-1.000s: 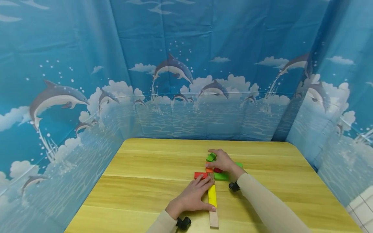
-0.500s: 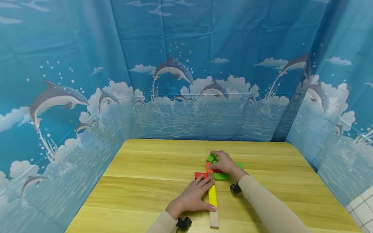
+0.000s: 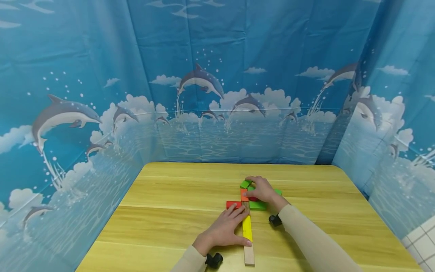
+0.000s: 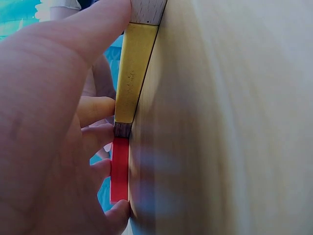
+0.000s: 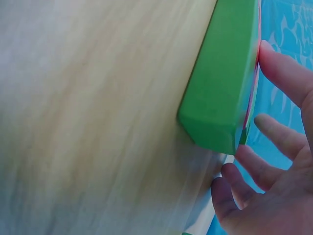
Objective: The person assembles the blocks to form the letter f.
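My left hand point(image 3: 222, 231) rests spread over a line of wooden blocks. Its thumb lies where the yellow block point(image 3: 247, 227) meets the pale block point(image 3: 249, 257), and its fingertips touch the brown block point(image 3: 247, 206) and the red block point(image 3: 229, 204). Above them, my right hand point(image 3: 263, 190) arches over other blocks, thumb at the orange block point(image 3: 243, 198) and index finger by a tilted green block point(image 3: 245, 184). A dark red piece is mostly hidden under this hand. In the right wrist view, its fingers extend beside a long green block point(image 5: 220, 73).
Another green block point(image 3: 258, 206) lies right of the brown one, and a green end point(image 3: 278, 192) shows past the right hand. The wooden table point(image 3: 163, 219) stands before a blue dolphin-print curtain point(image 3: 204, 139). Black camera mounts point(image 3: 214, 260) sit at both wrists.
My right hand has shifted slightly to the right, its index fingertip drawing a little nearer the green block. My left hand has stayed on the blocks.
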Action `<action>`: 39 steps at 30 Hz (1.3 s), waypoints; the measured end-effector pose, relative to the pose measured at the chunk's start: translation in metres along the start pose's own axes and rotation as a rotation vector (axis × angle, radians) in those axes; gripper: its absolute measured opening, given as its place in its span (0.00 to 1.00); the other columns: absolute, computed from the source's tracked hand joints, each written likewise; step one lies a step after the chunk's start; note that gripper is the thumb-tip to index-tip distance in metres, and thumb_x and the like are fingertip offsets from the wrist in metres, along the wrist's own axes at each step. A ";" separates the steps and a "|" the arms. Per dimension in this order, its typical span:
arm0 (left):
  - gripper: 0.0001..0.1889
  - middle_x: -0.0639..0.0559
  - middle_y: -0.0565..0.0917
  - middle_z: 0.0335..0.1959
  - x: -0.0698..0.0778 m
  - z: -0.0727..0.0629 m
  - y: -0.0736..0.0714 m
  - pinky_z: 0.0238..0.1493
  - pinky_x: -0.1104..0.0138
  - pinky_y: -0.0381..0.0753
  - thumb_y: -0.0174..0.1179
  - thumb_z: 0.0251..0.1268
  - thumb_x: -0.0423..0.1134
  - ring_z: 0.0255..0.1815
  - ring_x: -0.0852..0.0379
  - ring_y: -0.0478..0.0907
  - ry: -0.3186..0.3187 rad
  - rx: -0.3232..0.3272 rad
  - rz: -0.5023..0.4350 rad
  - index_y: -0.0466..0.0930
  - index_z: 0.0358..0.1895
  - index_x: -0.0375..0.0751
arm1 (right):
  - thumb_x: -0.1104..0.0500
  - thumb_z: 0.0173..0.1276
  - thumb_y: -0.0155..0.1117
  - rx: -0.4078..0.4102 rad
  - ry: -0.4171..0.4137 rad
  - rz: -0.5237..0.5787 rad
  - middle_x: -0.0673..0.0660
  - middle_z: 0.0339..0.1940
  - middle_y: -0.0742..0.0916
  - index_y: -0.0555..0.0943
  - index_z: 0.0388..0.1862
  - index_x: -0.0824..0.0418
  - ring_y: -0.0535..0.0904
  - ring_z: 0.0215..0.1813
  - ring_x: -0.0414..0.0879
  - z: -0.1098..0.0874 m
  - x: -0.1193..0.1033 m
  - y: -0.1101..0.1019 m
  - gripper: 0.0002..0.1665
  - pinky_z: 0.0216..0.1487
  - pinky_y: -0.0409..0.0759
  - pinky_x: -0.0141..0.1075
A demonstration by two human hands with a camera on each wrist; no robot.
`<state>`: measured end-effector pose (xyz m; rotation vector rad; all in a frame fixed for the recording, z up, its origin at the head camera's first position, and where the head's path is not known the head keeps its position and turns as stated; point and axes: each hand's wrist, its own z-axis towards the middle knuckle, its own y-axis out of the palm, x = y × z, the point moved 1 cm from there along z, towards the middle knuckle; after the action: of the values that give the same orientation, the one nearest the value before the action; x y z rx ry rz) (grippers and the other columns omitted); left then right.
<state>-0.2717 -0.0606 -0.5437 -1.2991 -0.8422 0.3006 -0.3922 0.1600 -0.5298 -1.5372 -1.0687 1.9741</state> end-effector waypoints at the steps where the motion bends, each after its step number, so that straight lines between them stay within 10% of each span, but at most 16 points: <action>1: 0.50 0.55 0.47 0.83 0.000 0.000 0.000 0.73 0.39 0.54 0.56 0.62 0.73 0.82 0.45 0.40 0.001 0.000 -0.001 0.49 0.83 0.56 | 0.49 0.64 0.76 -0.001 -0.008 -0.002 0.65 0.68 0.76 0.74 0.71 0.60 0.69 0.69 0.66 0.000 0.000 -0.001 0.40 0.64 0.69 0.62; 21: 0.51 0.57 0.47 0.83 -0.001 0.001 0.003 0.73 0.39 0.54 0.55 0.61 0.75 0.82 0.46 0.39 0.003 0.009 0.017 0.49 0.82 0.57 | 0.58 0.80 0.52 -0.084 -0.048 -0.157 0.70 0.76 0.66 0.77 0.71 0.52 0.60 0.74 0.72 -0.005 -0.007 -0.006 0.23 0.68 0.61 0.67; 39: 0.51 0.56 0.48 0.83 0.001 -0.001 0.001 0.73 0.40 0.54 0.54 0.61 0.76 0.82 0.46 0.40 -0.011 0.003 0.018 0.49 0.82 0.57 | 0.61 0.77 0.56 -0.054 -0.078 -0.070 0.68 0.77 0.66 0.71 0.76 0.53 0.62 0.74 0.69 -0.012 -0.003 -0.013 0.29 0.67 0.63 0.67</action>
<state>-0.2703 -0.0604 -0.5447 -1.3042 -0.8389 0.3231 -0.3821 0.1700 -0.5190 -1.4403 -1.2003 1.9869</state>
